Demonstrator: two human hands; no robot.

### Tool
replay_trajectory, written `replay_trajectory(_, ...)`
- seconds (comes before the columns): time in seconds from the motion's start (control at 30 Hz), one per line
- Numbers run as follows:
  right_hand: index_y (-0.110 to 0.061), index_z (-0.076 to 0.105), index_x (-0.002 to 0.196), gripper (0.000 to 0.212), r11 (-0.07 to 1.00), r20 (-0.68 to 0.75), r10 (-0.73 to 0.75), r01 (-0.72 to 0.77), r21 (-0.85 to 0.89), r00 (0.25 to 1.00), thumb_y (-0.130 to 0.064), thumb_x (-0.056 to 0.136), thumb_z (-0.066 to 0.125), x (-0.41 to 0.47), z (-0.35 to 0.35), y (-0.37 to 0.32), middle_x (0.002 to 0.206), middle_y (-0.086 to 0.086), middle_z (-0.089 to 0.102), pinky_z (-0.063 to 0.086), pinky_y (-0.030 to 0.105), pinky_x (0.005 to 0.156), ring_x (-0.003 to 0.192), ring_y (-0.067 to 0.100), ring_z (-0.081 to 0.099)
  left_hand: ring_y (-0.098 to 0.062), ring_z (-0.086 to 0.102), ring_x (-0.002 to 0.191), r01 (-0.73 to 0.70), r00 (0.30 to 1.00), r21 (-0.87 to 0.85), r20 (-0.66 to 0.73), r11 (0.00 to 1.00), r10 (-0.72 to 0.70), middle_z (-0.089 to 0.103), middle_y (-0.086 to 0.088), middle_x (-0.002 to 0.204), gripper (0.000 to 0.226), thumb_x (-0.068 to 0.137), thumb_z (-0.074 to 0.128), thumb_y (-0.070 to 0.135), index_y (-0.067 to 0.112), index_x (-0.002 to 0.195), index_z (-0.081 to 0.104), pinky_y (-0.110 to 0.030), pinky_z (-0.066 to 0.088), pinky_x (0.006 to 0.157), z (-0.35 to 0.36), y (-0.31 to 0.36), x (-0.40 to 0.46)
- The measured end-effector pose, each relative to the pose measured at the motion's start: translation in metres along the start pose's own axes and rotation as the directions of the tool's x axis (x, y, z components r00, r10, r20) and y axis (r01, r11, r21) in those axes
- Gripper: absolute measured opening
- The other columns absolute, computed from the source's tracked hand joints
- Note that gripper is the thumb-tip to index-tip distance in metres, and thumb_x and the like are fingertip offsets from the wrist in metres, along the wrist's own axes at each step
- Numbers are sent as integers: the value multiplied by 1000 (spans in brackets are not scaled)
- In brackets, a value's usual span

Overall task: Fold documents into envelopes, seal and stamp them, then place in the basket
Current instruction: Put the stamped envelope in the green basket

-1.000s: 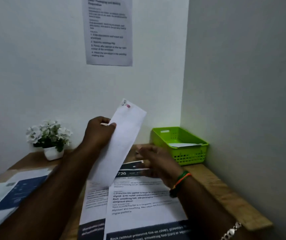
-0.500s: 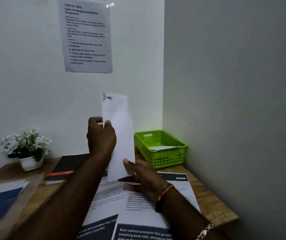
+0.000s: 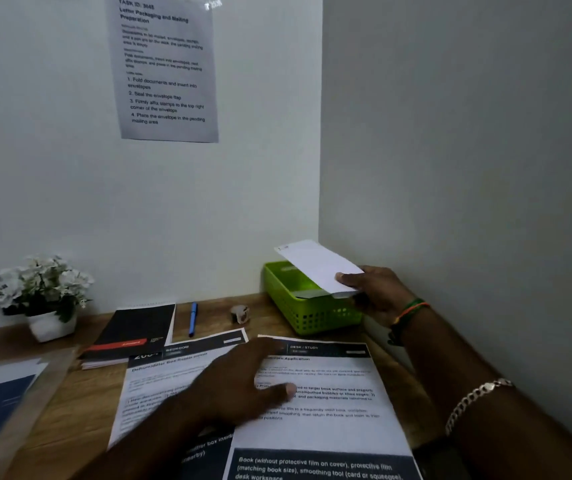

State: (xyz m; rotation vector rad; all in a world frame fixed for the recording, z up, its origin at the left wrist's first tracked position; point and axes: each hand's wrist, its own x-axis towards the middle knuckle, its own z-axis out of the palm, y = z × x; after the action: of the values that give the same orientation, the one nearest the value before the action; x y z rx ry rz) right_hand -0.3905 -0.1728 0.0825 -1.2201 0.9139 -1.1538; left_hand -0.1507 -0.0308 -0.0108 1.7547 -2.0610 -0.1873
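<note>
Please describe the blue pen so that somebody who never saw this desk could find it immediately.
Start at the green basket in the desk's far right corner and look left along the back wall. Past the small tape roll lies the blue pen, beside the black notebook. It is the only thin blue stick on bare wood.

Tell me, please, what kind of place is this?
Probably a small desk set up in a room corner for preparing letters. A printed instruction sheet hangs on the wall, documents lie on the wooden desk, and a green basket takes envelopes.
</note>
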Motion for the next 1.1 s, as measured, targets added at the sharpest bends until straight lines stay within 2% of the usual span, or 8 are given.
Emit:
replay_trajectory(0.2,2,67,94,14,970,-61,154,-163,-181,986,0,83,75,23,-6,-3,84,17,63,45,16,37,58,18,58,1,32,144,40,997,71,67,997,-45,33,22,160,92,76,41,92,40,152,39,-29,28,121,-1,-13,-9)
replay_trajectory(0.4,-1,65,79,23,856,-166,62,-138,-499,984,-13,74,84,45,9,-2,70,16,61,47,28,49,57,26,59,-2,38,139,91,995,99,25,991,-94,38,21,156,89,77,42,91,39,149,42,-28,32,116,-8,-25,-15)
replay_trajectory(0.57,-10,66,113,58,458,-201,-119,-126,-880,972,-43,68,81,49,19,-4,120,16,68,53,32,83,108,32,67,-2,42,134,142,989,123,17,982,-145,43,19,150,81,81,50,85,37,147,44,-34,33,117,-13,-31,-16)
replay_trajectory(0.87,-16,60,127,63,15,-127,-438,-134,-991,890,-66,91,50,21,40,-1,138,16,46,46,47,95,123,41,50,-10,42,138,156,984,151,66,976,-168,40,11,154,85,78,55,84,36,147,44,-31,36,115,-27,-39,-18)
replay_trajectory(0.93,-21,67,110,45,-35,24,-626,3,-999,780,-59,92,52,3,49,-5,125,11,53,46,46,88,117,39,49,-11,44,136,172,978,200,86,965,-192,44,9,151,82,79,58,81,34,145,46,-32,36,115,-38,-46,-26)
replay_trajectory(1.0,-25,69,92,27,-64,261,-729,317,-946,633,-49,90,57,-19,67,-3,103,3,62,48,38,74,101,31,57,-11,44,136,188,969,261,107,947,-222,45,9,150,80,80,57,82,33,143,48,-36,34,117,-50,-57,-39)
replay_trajectory(1.03,-25,69,87,24,-77,368,-721,460,-885,588,-46,89,58,-31,77,0,92,0,64,47,34,68,91,27,60,-11,43,137,194,966,285,110,939,-233,45,9,151,80,80,57,81,33,143,48,-38,33,118,-56,-62,-44)
replay_trajectory(1.1,-24,69,83,22,-23,526,-596,641,-767,608,-43,87,59,-46,103,15,81,-4,66,44,30,63,81,22,62,-12,44,136,214,960,303,113,929,-258,46,7,149,80,81,59,79,30,143,49,-36,34,117,-66,-71,-57)
